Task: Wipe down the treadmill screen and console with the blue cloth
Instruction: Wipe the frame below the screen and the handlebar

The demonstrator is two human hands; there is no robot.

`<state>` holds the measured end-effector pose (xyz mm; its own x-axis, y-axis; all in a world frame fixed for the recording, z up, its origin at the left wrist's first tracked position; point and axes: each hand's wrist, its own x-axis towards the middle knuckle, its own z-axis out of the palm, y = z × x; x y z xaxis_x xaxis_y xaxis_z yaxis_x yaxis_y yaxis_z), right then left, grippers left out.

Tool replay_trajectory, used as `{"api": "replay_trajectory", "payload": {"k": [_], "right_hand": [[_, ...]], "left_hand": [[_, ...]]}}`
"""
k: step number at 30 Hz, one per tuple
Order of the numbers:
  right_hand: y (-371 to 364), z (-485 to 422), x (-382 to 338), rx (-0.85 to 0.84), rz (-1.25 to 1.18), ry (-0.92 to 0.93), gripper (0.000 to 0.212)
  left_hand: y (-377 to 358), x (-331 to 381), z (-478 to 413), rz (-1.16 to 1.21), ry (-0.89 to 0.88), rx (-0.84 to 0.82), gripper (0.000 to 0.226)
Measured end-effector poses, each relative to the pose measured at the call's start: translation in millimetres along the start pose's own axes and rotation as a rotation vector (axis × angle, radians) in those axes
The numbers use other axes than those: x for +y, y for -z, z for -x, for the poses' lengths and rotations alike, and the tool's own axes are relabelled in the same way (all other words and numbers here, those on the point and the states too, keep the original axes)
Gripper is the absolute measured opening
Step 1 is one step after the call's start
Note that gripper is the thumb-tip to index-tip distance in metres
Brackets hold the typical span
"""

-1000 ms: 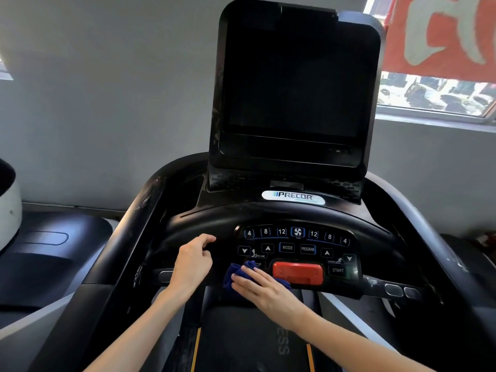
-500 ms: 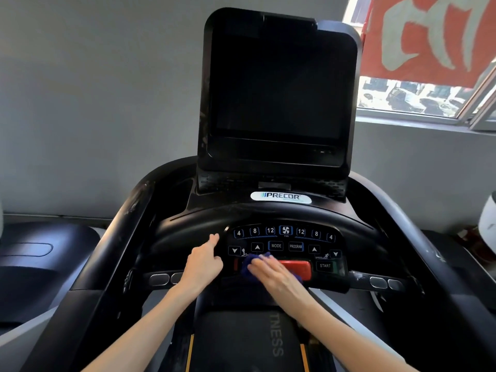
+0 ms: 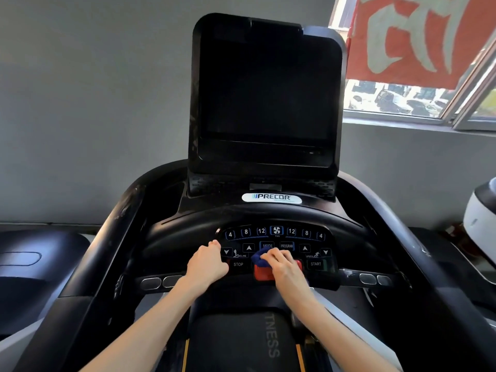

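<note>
A gym: a Precor treadmill (image 3: 271, 210) with lit console (image 3: 276, 245), more exercise machines (image 3: 35, 261) on either side

A plain grey wall (image 3: 94, 103) fills the far side. At the far right, a window (image 3: 397, 100) lets in bright daylight over parked cars, half covered by a red banner (image 3: 418, 41) with pale lettering. Other exercise machines stand left (image 3: 35, 264) and right (image 3: 480, 224).
</note>
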<state>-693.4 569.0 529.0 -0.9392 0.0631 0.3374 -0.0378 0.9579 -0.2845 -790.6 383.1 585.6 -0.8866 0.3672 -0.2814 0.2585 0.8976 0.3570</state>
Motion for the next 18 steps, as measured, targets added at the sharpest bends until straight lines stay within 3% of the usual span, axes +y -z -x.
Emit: {"api": "replay_trajectory", "payload": {"k": [3, 6, 10, 13, 16, 18], "right_hand": [[14, 13, 23, 0.006, 0.064, -0.113, 0.045], [11, 7, 16, 0.06, 0.088, -0.176, 0.035], [-8, -6, -19, 0.03, 0.041, -0.054, 0.034], [-8, 8, 4, 0.075, 0.037, -0.003, 0.045], [3, 34, 41, 0.155, 0.024, -0.205, 0.061], [13, 30, 51, 0.223, -0.096, -0.35, 0.05]], "left_hand": [[9, -3, -5, 0.05, -0.005, -0.02, 0.043], [15, -1, -7, 0.079, 0.001, -0.041, 0.034], [9, 5, -4, 0.022, 0.028, 0.006, 0.036], [7, -3, -4, -0.015, 0.003, -0.006, 0.052], [7, -15, -4, 0.048, -0.012, -0.081, 0.066], [8, -14, -5, 0.032, -0.018, -0.097, 0.063]]}}
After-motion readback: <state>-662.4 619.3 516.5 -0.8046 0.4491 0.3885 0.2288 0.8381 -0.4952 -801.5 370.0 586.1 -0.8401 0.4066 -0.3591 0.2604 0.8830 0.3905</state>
